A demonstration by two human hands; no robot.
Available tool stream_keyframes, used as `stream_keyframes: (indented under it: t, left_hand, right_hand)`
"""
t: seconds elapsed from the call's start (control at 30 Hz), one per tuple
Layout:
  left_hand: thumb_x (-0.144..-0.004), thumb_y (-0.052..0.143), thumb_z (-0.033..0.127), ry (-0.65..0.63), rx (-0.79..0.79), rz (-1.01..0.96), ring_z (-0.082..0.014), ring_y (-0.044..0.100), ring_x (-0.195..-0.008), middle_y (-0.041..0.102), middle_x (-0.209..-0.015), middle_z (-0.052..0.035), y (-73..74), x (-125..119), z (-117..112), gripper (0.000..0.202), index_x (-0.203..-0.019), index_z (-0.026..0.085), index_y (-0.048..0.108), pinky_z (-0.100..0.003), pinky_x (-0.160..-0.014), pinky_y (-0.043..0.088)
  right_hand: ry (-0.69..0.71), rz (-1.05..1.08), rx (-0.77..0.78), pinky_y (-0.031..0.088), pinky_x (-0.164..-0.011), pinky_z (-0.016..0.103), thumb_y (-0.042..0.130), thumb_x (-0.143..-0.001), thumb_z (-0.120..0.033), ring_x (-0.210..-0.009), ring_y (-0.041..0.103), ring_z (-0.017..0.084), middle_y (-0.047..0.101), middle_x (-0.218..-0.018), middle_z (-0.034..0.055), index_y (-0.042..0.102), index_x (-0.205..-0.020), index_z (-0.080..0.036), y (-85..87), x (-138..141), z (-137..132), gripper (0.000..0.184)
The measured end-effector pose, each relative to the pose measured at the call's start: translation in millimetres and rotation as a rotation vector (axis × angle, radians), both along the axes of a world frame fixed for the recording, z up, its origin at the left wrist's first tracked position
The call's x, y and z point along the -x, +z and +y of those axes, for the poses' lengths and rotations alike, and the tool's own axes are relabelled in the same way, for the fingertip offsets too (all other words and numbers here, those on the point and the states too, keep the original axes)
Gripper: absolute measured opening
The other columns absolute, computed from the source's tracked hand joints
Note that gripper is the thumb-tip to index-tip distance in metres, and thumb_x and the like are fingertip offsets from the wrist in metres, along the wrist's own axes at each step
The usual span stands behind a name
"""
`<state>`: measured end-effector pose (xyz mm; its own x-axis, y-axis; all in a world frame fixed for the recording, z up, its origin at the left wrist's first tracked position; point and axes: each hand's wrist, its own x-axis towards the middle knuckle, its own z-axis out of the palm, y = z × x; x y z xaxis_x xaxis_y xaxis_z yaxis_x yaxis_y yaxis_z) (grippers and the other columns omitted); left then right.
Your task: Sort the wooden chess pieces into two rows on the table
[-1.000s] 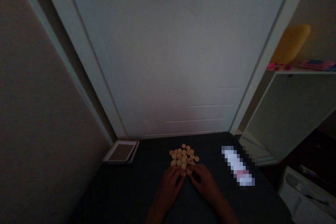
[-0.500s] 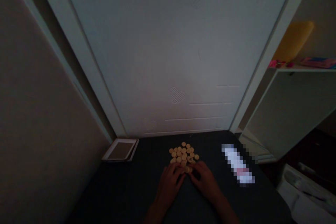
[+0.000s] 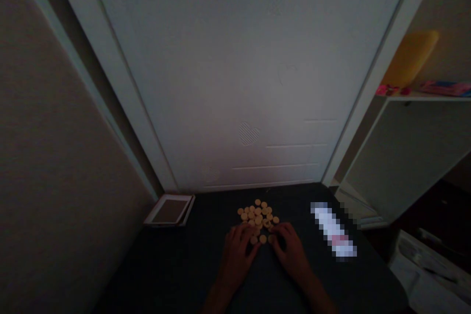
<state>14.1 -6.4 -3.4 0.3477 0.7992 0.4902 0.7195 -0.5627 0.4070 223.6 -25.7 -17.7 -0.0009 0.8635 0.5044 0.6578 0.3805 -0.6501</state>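
Observation:
A heap of several small round tan discs (image 3: 257, 216) lies on a dark table (image 3: 176, 265) near its far edge. My left hand (image 3: 238, 250) rests on the table at the heap's near left, fingers bent, tips touching discs. My right hand (image 3: 290, 248) sits at the heap's near right, fingers curled over the nearest discs. A few discs (image 3: 262, 239) lie loose between the two hands. The dim light hides whether either hand grips a disc.
A shallow white-rimmed tray (image 3: 170, 211) lies at the table's far left corner. A blurred white strip (image 3: 333, 231) lies to the right. A white door stands behind the table. A white shelf unit (image 3: 412, 157) with a yellow object (image 3: 410, 59) stands right.
Both hands have shifted slightly apart and toward the heap, and a few discs now lie separated between them at the heap's near edge.

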Motion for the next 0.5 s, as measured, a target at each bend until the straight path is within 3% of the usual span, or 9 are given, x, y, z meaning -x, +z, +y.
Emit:
stream_keyframes:
  t: [0.1, 0.2, 0.3, 0.5]
  left_hand:
    - [-0.089, 0.067, 0.034, 0.038, -0.016, -0.039, -0.0312, 0.049, -0.131, 0.054, -0.142, -0.0086, 3.1, 5, 6, 0.053, -0.140, 0.029, 0.052, -0.052, -0.106, 0.045]
    - [-0.087, 0.069, 0.037, 0.003, -0.014, -0.026, -0.0320, 0.043, -0.137, 0.047, -0.150, -0.0086, 3.6, 11, 16, 0.060, -0.143, 0.029, 0.049, -0.052, -0.110, 0.042]
    - [-0.088, 0.068, 0.035, -0.004, 0.027, -0.049, -0.0289, 0.051, -0.130, 0.055, -0.142, -0.0080, 1.1, 19, 26, 0.054, -0.139, 0.028, 0.053, -0.049, -0.107, 0.045]
    - [-0.088, 0.069, 0.034, -0.016, 0.062, -0.083, -0.0276, 0.061, -0.114, 0.067, -0.120, -0.0064, 2.0, 31, 28, 0.034, -0.121, 0.029, 0.065, -0.048, -0.097, 0.050]
  right_hand:
    - [-0.068, 0.004, -0.027, 0.055, -0.095, 0.043, 0.056, -0.092, -0.021, -0.108, 0.063, 0.026, 0.063, -0.115, 0.0108, 0.064, -0.115, -0.024, -1.1, -5, 4, 0.024]
    - [-0.051, -0.041, -0.012, 0.053, -0.100, 0.046, 0.062, -0.090, -0.027, -0.118, 0.059, 0.028, 0.060, -0.126, 0.0117, 0.062, -0.124, -0.026, -0.9, -11, 9, 0.034]
    - [-0.008, -0.084, 0.010, 0.051, -0.102, 0.046, 0.064, -0.090, -0.031, -0.121, 0.057, 0.028, 0.059, -0.131, 0.0112, 0.063, -0.125, -0.027, 1.8, -16, 13, 0.036]
    - [0.077, -0.106, -0.031, 0.051, -0.096, 0.045, 0.062, -0.092, -0.026, -0.108, 0.062, 0.027, 0.069, -0.109, 0.0089, 0.068, -0.109, -0.024, 8.6, -15, 26, 0.019]
